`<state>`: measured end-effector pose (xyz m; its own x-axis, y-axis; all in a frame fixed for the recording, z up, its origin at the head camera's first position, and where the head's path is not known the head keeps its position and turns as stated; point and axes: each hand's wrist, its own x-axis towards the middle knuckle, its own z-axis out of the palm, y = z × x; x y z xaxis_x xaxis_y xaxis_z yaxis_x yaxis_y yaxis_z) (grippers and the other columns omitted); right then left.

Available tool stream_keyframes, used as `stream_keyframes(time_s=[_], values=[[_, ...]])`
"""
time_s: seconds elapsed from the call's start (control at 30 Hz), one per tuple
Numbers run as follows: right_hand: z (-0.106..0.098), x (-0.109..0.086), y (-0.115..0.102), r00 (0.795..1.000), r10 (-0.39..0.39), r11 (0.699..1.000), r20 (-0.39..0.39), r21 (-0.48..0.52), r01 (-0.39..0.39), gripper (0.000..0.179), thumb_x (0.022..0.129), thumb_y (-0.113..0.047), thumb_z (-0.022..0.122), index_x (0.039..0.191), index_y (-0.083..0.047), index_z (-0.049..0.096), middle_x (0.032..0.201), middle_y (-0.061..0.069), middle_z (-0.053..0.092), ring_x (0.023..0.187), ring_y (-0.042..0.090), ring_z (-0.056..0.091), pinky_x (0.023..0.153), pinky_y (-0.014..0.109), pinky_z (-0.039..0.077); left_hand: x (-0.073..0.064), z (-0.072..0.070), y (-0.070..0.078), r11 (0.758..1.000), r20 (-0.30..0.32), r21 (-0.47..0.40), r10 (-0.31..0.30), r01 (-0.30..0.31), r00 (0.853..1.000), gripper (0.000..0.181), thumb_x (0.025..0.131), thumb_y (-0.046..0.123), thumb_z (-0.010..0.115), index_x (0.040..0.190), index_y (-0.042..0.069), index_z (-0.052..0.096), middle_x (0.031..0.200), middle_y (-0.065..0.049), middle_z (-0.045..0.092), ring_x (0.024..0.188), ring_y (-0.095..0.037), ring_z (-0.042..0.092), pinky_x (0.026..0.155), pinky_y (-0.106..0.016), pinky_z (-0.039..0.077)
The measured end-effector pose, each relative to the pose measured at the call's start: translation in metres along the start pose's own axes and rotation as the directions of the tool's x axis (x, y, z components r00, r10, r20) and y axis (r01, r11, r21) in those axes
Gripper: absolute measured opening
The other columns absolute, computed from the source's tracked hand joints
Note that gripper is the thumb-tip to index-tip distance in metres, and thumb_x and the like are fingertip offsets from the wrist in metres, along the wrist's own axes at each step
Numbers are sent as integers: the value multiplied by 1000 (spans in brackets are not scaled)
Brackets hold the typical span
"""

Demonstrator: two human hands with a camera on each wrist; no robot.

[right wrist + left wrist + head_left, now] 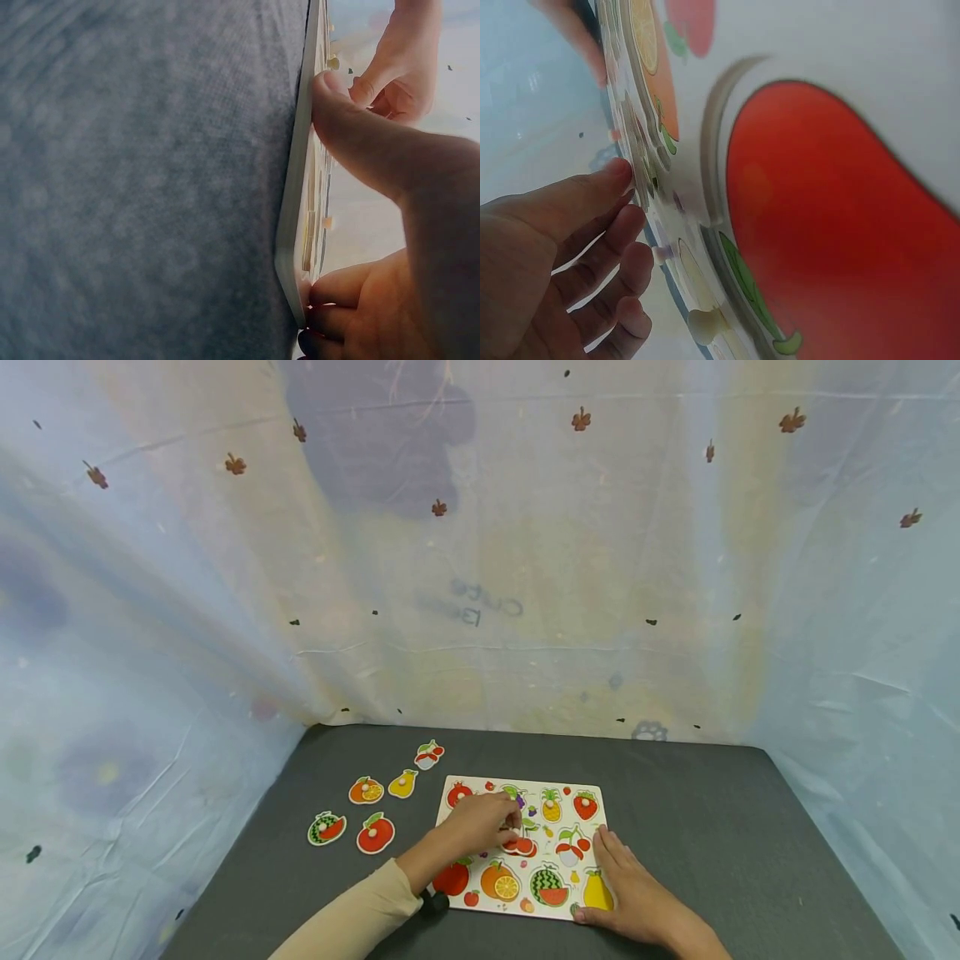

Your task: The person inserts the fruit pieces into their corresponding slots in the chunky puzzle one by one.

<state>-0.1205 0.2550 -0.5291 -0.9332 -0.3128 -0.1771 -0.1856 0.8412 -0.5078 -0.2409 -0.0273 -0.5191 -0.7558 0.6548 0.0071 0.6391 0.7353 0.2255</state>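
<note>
A white fruit puzzle board lies on the dark table. Over its middle, my left hand pinches a thin puzzle piece between thumb and index finger. Red fruit with a green leaf shows just under those fingers; they partly hide it, so its exact kind is unclear. My right hand holds the board's near right corner, thumb at the near edge and fingers along the right side. Pineapple and strawberry pieces with knobs sit in the far row.
Left of the board lie loose knobbed pieces: watermelon, red fruit, orange, pear and cherries. Dark cloth covers the table. A patterned curtain hangs behind and at both sides.
</note>
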Motion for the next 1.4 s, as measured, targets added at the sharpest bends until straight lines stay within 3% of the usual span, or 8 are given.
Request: stream_keyframes(time_s=[0.2, 0.5, 1.4], values=[[0, 0, -1, 1000, 8, 1000, 1, -1, -8, 125, 82, -66, 85, 165, 8, 27, 175, 28, 18, 161, 46, 21, 126, 65, 19, 0, 0, 2, 1000, -1, 12, 4, -4, 1000, 13, 95, 35, 85, 95, 30, 73, 95, 14, 63, 78, 0, 56, 65, -23, 47], [1, 1, 0, 1000, 21, 1000, 0, 1, -21, 127, 81, -68, 84, 166, 7, 27, 175, 27, 17, 162, 46, 20, 127, 64, 19, 2, 0, 2, 1000, -1, 11, 17, -17, 1000, 14, 95, 35, 85, 95, 30, 72, 91, 16, 60, 73, -1, 51, 66, -24, 44], [5, 3, 4, 1000, 29, 1000, -2, 7, -29, 129, 80, -69, 85, 166, 7, 26, 176, 26, 17, 162, 45, 20, 126, 65, 19, 3, 2, 7, 1000, 7, 9, 20, -20, 1000, 15, 96, 34, 84, 93, 30, 70, 87, 17, 56, 72, -1, 50, 64, -23, 43]])
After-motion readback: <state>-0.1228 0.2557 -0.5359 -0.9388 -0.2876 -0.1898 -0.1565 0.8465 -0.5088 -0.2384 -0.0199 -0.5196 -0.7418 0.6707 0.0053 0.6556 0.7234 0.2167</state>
